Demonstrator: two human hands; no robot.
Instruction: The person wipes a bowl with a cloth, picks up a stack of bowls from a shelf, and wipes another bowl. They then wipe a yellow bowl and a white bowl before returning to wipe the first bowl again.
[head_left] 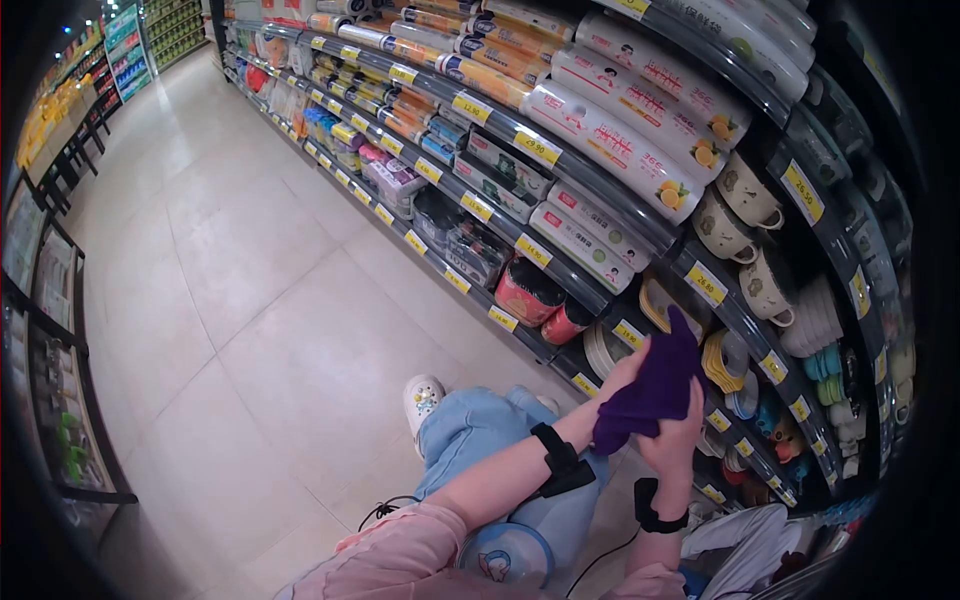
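Observation:
A dark purple cloth (655, 385) hangs bunched between my two hands in front of the lower shelves. My left hand (628, 372) grips its left edge, with the fingers partly hidden behind the fabric. Lower right of it, my right hand (678, 430) is closed on the cloth's right side. Behind the cloth are a yellow-rimmed dish (660, 303) and stacked white plates (603, 350). Black straps circle both of my wrists.
Shelves with yellow price tags (537, 147) hold white rolls (615, 140), patterned mugs (725, 225) and stacked bowls (725, 362). Tiled floor (270, 300) runs along the aisle. A black-framed rack (50, 340) stands at the left. Another person's pale trousers (735, 545) show at bottom right.

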